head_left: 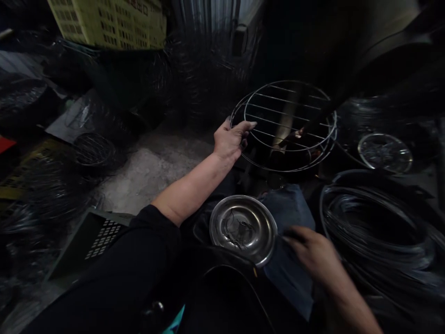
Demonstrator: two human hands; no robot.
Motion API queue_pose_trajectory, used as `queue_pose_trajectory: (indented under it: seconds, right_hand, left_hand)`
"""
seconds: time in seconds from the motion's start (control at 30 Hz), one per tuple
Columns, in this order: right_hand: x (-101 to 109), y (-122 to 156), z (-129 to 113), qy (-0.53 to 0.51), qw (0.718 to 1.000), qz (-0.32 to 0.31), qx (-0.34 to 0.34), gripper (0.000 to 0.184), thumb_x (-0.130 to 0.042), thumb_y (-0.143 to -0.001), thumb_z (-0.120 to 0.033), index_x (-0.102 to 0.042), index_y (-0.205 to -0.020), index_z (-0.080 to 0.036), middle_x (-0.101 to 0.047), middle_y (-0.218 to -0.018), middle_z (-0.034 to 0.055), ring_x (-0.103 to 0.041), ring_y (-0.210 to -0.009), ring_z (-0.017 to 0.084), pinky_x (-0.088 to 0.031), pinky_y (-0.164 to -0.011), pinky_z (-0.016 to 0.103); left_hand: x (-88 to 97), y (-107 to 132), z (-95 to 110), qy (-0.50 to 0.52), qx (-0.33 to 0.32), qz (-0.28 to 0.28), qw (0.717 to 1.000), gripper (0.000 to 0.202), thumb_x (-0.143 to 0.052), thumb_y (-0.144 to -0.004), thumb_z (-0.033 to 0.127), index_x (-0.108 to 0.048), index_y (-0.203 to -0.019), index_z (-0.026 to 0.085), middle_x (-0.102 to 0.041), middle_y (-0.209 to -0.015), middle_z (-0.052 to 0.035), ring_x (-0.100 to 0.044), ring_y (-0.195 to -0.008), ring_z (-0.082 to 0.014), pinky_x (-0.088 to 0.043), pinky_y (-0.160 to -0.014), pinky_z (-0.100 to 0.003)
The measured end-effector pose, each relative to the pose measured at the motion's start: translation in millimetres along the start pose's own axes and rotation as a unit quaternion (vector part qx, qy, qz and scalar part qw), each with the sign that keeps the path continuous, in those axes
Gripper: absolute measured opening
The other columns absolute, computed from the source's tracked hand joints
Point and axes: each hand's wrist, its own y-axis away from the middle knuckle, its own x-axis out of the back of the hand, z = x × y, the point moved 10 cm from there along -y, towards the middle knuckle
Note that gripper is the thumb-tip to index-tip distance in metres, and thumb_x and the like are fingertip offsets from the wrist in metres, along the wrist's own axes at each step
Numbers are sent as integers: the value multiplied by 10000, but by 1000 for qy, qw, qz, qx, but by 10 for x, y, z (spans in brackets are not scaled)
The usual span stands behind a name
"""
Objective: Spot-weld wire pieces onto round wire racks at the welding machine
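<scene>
My left hand (231,139) grips the left rim of a round wire rack (285,123) with parallel cross bars, held up in front of me. A dark tool or stick lies under the rack's right part. My right hand (314,253) is low at the right, blurred, fingers pinched near the rim of a shiny metal bowl (243,227) that holds several short bits of thin wire. What the fingers hold, if anything, is too dark to name. A blue cloth (288,213) lies under the bowl and my right hand.
Big coils of black wire (378,232) lie at the right, with a small shiny lid or dish (384,150) behind them. Wire baskets (93,148) stand on the grey floor at left, a yellow crate (111,21) at the top left, a perforated crate (93,236) beside my left arm.
</scene>
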Motion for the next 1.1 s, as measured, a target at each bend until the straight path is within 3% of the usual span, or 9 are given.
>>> queue_pose_trajectory:
  seconds: [0.07,0.17,0.37,0.5,0.6,0.7,0.87,0.97,1.1]
  right_hand:
    - [327,98,361,48,994,66,-70,314,-544,-722,-428,-759,-825,-224,-770,-881,102,-717,-836,301,-556,-780,410]
    - [438,199,602,104,986,76,-108,314,-517,-726,-416,-744,-808,-214,-758,-871,119,-708,-828,305,-544,-771,413]
    - [364,183,253,179,974,135,-41,373,-543,-791,-388,-754,-1010,-171,-700,-1011,130,-679,-892,265,-538,-748,353]
    - [157,108,59,276,960,53,-18,298,-483,-850,-204,-776,-901,-218,-687,-941,94,-676,-808,214,-476,-616,284]
    - [158,44,38,296,955,11,-3,307,-468,-829,-145,-760,-783,-229,-711,-846,72,-675,-712,193,-456,-569,273]
    - [468,-115,-124,221,971,82,31,307,-491,-802,-205,-782,-894,-232,-758,-877,69,-703,-714,213,-514,-624,296]
    - [991,-528,-819,40,963,238,120,318,-549,-806,-391,-793,-930,-230,-777,-896,74,-730,-821,245,-565,-784,349]
    - [1094,-759,-1076,9,943,320,94,302,-585,-790,-406,-792,-870,-201,-770,-837,90,-726,-806,263,-563,-783,374]
    - [1016,-908,-1006,-162,910,377,54,299,-661,-768,-398,-786,-901,-162,-736,-711,55,-700,-646,225,-569,-668,350]
  left_hand:
    - [4,0,-6,15,4,1,1000,487,-867,-643,106,-630,-1055,215,-550,-655,56,-490,-564,-64,-342,-524,-194]
    - [1,-17,-27,37,10,3,999,541,-893,-614,125,-630,-1073,236,-566,-659,61,-520,-569,-67,-347,-521,-187]
    - [-17,-46,-63,37,9,-1,999,557,-894,-596,124,-635,-1075,243,-575,-638,60,-527,-559,-74,-341,-499,-190]
    - [-19,-58,-50,31,-8,-9,999,495,-873,-590,112,-629,-1005,225,-564,-629,64,-498,-539,-64,-330,-495,-195]
    - [-12,-73,-48,25,-18,-11,999,475,-855,-580,121,-623,-983,215,-557,-635,69,-481,-527,-57,-322,-493,-201]
    - [-33,-74,-43,16,-28,-16,999,394,-800,-602,107,-600,-928,202,-549,-631,71,-473,-526,-58,-311,-485,-204]
    - [-82,-34,-40,16,-33,-20,999,370,-777,-601,100,-572,-892,201,-563,-648,72,-487,-529,-61,-298,-478,-202]
    - [-98,-33,-29,10,-36,-27,999,348,-788,-597,122,-561,-849,198,-557,-646,70,-489,-525,-60,-299,-478,-205]
    - [-96,-91,-2,10,-40,-34,999,350,-807,-589,142,-557,-829,194,-550,-637,68,-493,-525,-59,-313,-485,-209]
